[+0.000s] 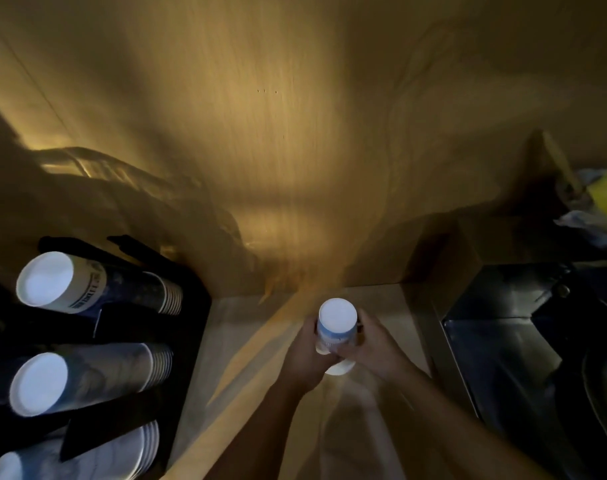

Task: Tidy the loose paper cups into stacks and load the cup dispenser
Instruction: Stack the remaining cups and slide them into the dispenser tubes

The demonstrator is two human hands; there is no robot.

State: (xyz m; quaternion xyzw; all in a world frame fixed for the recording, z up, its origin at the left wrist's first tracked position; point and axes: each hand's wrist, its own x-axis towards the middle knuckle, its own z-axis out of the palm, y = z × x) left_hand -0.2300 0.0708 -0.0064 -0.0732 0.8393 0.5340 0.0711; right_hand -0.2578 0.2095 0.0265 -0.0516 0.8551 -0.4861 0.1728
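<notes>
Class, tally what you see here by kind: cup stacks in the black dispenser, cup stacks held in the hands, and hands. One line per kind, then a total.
Cup stacks in the dispenser: 3
Cup stacks held: 1
Hands: 2 (left hand, right hand)
Total: 6

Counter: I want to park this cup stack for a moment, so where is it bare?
The counter is bare between the black cup dispenser and the hands, left hand and right hand, holding the cup stack. Behind the stack, up to the wooden wall, also looks bare. The right is crowded by the dark metal bin.
</notes>
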